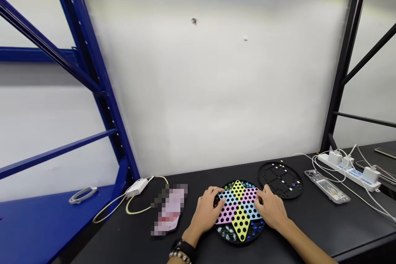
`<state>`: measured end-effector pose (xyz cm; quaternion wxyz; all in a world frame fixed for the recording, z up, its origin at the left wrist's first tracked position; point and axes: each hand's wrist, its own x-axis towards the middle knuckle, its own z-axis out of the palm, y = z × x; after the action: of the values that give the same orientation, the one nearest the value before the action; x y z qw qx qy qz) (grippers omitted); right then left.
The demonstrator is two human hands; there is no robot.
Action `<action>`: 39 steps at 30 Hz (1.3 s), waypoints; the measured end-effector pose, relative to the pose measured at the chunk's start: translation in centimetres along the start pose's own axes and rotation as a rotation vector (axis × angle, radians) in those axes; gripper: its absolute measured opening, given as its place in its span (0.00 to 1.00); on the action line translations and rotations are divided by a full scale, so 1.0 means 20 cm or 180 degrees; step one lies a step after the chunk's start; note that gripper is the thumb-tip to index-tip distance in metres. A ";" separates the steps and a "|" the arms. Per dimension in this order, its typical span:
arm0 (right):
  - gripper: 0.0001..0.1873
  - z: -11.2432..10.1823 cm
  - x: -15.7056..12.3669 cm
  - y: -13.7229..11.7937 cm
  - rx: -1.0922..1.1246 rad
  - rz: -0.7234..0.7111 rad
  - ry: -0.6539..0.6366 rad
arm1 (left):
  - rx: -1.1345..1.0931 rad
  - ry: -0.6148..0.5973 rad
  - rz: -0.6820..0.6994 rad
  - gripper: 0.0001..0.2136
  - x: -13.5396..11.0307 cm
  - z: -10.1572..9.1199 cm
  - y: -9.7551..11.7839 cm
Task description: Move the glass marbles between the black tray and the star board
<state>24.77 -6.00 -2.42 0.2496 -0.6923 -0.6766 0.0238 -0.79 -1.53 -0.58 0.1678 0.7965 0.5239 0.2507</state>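
A round Chinese checkers board (pixel 243 242) lies on the black table, with a pink, blue and yellow star panel (pixel 237 210) full of holes in its middle. Clear marbles (pixel 227 232) fill a compartment at its lower left, and blue marbles (pixel 256 228) one at its lower right. My left hand (pixel 206 208) rests at the board's left edge, thumb and index finger apart over the light-blue star tip. At the opposite edge, my right hand (pixel 272 207) has its fingers curled close together over a side compartment. What they hold, if anything, is hidden.
A round black lid (pixel 280 180) with holes and a few pale pieces lies behind the board. To the right are a phone in a clear case (pixel 328 186) and a white power strip (pixel 349 170) with cables. A pixelated pinkish item (pixel 171 208) and white adapter (pixel 137 187) are left.
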 end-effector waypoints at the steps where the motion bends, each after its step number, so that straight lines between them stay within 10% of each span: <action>1: 0.10 0.00 0.00 0.00 0.0030 -0.0039 0.0013 | -0.0003 -0.0002 -0.0003 0.14 0.00 0.00 0.00; 39: 0.31 -0.03 0.01 0.03 0.0571 -0.0375 -0.0033 | 0.0046 0.0044 0.0032 0.14 0.00 0.01 0.01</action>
<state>25.51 -5.92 -2.06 0.3081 -0.6261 -0.7125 0.0732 -0.52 -1.68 -0.57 0.1572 0.7986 0.5229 0.2533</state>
